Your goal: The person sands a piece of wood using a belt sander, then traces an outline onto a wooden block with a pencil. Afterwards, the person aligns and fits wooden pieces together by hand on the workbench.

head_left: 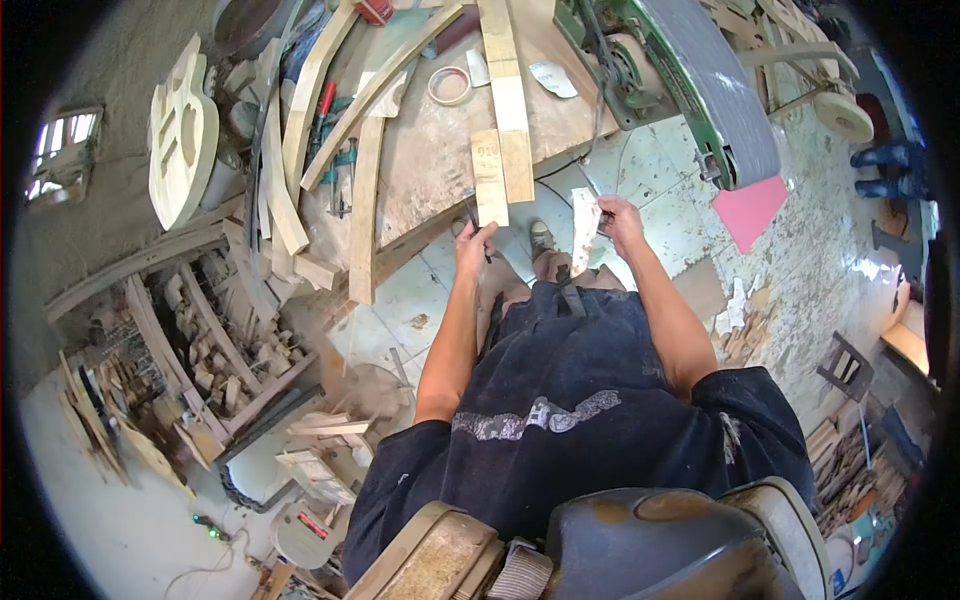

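Note:
My left hand (472,246) is closed at the near end of a short wooden block (489,180) with faint markings. Something thin and dark also shows by its fingers, too small to name. Beside the block, a longer pale wooden strip (512,130) reaches over the workbench edge. My right hand (622,226) pinches a thin, white, irregular piece (584,230) with brown specks, held upright over the floor in front of my body. A roll of tape (450,86) and two white scraps lie on the workbench (425,170).
Curved wooden pieces (365,205) cover the bench's left side, some overhanging its edge. A green belt machine (715,110) stands at the right, with a pink sheet (750,212) below it. Wood offcuts (225,340) fill a rack at the left. A person's blue-clad legs (890,170) show far right.

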Tool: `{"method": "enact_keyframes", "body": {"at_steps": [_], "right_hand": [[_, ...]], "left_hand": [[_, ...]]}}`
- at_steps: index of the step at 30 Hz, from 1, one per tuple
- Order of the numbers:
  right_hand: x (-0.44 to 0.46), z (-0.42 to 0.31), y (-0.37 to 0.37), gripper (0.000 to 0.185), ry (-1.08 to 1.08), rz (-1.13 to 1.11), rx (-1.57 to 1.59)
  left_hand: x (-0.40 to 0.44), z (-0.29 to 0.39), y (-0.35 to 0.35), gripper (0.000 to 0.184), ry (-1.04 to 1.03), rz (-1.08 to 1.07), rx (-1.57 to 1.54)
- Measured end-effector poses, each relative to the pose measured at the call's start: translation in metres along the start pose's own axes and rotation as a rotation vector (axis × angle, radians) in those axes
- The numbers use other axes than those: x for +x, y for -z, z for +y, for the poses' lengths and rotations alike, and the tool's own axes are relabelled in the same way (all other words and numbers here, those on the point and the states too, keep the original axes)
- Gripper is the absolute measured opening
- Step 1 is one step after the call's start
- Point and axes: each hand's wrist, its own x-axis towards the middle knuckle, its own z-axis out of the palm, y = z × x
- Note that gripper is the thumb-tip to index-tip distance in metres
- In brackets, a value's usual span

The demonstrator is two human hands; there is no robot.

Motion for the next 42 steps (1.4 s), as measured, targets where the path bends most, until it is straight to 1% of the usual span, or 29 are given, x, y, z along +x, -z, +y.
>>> {"method": "enact_keyframes", "body": {"at_steps": [3,6,10,14,17,20,24,28,31,34,37,40,42], "right_hand": [[-0.005,0.001,-0.023,0.018,-0.003,-0.012,0.026],[0.002,0.009,-0.029,0.015,-0.009,-0.047,0.058],[0.008,0.018,-0.024,0.018,0.018,-0.036,0.152],[0.005,0.015,-0.014,0.02,0.018,0.017,0.268],[0.01,0.021,0.001,0.021,0.024,0.049,0.308],[0.007,0.02,0.007,0.021,0.032,0.073,0.323],[0.007,0.018,0.011,0.021,0.033,0.095,0.324],[0.006,0.013,0.007,0.022,0.056,0.068,0.337],[0.005,0.012,0.005,0.022,0.057,0.052,0.343],[0.007,0.011,0.001,0.02,0.047,0.038,0.346],[0.009,0.009,-0.001,0.019,0.043,0.033,0.335],[0.01,0.009,-0.001,0.019,0.046,0.025,0.329],[0.012,0.01,-0.001,0.02,0.051,0.022,0.324]], "left_hand": [[-0.008,0.014,-0.001,0.02,0.017,0.009,-0.099],[-0.015,0.035,0.006,0.013,0.037,-0.012,-0.092],[-0.019,0.056,0.019,0.014,0.035,0.01,-0.155],[-0.014,0.077,0.03,0.015,-0.011,0.102,-0.166],[0.007,0.079,0.05,0.011,0.04,0.108,-0.183],[0.005,0.091,0.036,0.013,0.043,0.089,-0.072],[0.009,0.085,0.03,0.015,0.058,0.088,-0.008],[0.014,0.078,0.028,0.02,0.079,0.202,0.029],[0.02,0.079,0.032,0.023,0.096,0.158,0.135],[0.018,0.083,0.032,0.026,0.105,0.167,0.152],[0.013,0.084,0.034,0.03,0.1,0.216,0.288],[0.011,0.078,0.042,0.029,0.055,0.244,0.291],[0.003,0.077,0.048,0.024,0.047,0.262,0.262]]}}
